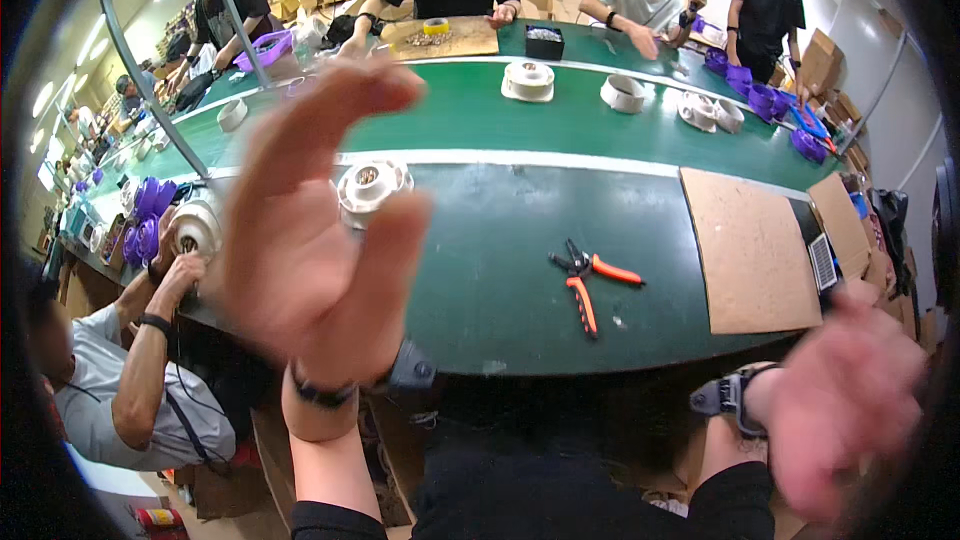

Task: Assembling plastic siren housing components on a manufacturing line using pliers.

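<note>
My left hand (310, 240) is raised over the left part of the green table (480, 290). Its thumb stands apart from the curved fingers, with nothing between them. Just beyond it sits a white round plastic housing (366, 194) with coppery metal in its centre, partly covered by the hand. At the far right, off the table's near edge, my right hand (845, 400) is smeared by motion, and its fingers cannot be made out. Wire strippers (582, 302) with orange handles lie spread on the table between my hands, touched by neither.
A flat cardboard sheet (745, 250) covers the table's right end, beside an open carton (840, 225). White housings (527, 82) stand on the green conveyor belt (455, 105). At left, a co-worker's hands (180, 270) hold another white housing (197, 227). More people stand opposite.
</note>
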A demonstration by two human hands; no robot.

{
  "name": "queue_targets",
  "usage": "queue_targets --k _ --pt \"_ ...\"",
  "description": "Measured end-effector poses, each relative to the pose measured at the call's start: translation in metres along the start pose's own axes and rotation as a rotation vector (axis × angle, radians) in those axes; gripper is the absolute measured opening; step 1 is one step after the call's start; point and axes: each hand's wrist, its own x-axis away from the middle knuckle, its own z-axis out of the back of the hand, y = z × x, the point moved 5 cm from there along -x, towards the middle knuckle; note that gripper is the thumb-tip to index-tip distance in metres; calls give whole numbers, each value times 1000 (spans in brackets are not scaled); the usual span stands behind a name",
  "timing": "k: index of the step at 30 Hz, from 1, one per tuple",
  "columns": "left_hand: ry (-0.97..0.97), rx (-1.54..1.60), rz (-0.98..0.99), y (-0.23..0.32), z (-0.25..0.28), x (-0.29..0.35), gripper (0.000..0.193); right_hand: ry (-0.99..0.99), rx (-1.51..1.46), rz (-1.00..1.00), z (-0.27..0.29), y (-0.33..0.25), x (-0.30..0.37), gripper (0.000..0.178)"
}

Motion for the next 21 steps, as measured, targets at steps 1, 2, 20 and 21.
queue_targets --k 1,2,20,21 --pt "89 97 78 -33 -14 6 36 -84 -145 -107 -28 32 4 29" --pt "-10 -30 203 -69 -8 22 30 -47 -375 -448 -72 68 34 38" --pt "-590 -851 908 -530 -179 163 65 -1206 226 -880 -155 196 206 73" --pt "-664 -897 955 -539 -183 168 71 -1171 168 -926 -153 203 205 72"
